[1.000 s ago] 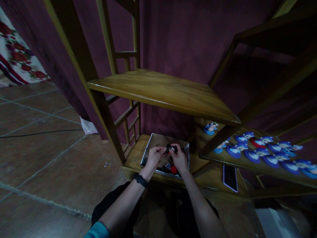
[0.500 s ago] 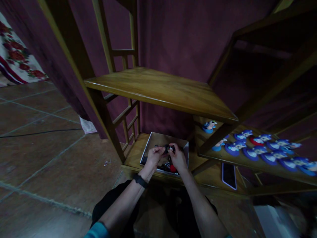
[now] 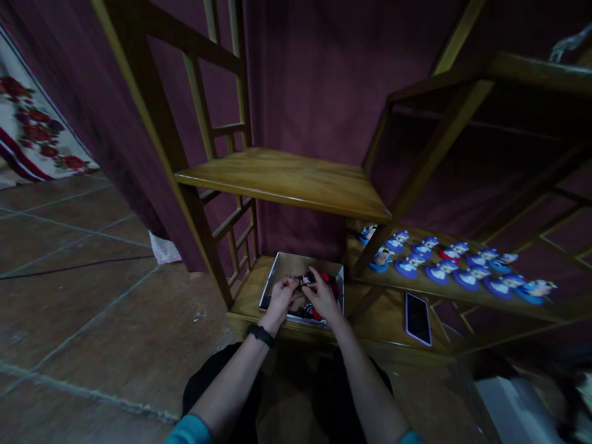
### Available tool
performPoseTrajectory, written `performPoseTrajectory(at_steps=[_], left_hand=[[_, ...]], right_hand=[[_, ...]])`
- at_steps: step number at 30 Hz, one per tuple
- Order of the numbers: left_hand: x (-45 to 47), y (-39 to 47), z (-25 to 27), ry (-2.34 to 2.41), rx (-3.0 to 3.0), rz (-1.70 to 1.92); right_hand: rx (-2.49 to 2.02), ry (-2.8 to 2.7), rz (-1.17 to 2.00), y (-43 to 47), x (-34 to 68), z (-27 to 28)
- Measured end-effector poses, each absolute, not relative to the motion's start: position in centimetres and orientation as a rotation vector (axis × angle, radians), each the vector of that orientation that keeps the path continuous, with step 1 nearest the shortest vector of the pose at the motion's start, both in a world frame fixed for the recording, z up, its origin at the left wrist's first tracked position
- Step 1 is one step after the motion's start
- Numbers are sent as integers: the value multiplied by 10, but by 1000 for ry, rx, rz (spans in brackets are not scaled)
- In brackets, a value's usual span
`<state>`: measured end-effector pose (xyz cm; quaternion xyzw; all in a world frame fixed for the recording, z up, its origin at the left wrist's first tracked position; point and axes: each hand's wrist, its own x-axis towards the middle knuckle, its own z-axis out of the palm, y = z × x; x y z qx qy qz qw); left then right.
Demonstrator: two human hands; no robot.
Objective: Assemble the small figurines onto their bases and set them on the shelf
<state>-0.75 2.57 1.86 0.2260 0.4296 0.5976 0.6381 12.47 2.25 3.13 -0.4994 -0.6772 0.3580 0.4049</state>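
A small dark figurine (image 3: 305, 280) with a pale face is between my two hands, above an open shallow cardboard box (image 3: 274, 271). My left hand (image 3: 281, 297) grips it from the left, fingers bent around its side. On the other side, my right hand (image 3: 321, 298) pinches it between the thumb and the fingers, with one finger stretched up. Under the hands, black and red pieces (image 3: 311, 311) lie in the box; their shapes are partly hidden. A black band circles my left wrist.
The box stands on the low board of a wooden shelf unit, under a wooden shelf (image 3: 287, 179). To the right, several blue-and-white figurines (image 3: 441, 270), one on a red base, stand in rows. A phone (image 3: 417, 318) lies below them. A cable (image 3: 78, 266) crosses the tiled floor.
The view has swung right, bringing more of the right-hand figurines into sight. Both hands still hold the dark figurine over the box; the right hand's fingers have spread and shifted on it.
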Motion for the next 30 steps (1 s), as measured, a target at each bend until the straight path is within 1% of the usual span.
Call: performPoseTrajectory(at_steps=[5, 10, 16, 20, 26, 30], left_hand=[[-15, 16, 23, 958, 246, 1233], [-13, -4, 31, 920, 130, 1120], [-2, -37, 31, 947, 190, 1108], [0, -54, 35, 957, 314, 1142], [4, -68, 37, 997, 415, 1154], [8, -70, 30, 987, 414, 1181]], right_hand=[[-1239, -1567, 957, 14, 132, 18], [-1180, -1454, 1034, -2, 132, 15], [-1131, -1388, 1114, -29, 130, 24], [-1083, -1276, 1221, -38, 133, 22], [-1037, -1165, 1406, -52, 141, 18], [-1032, -1197, 1459, -64, 145, 19]])
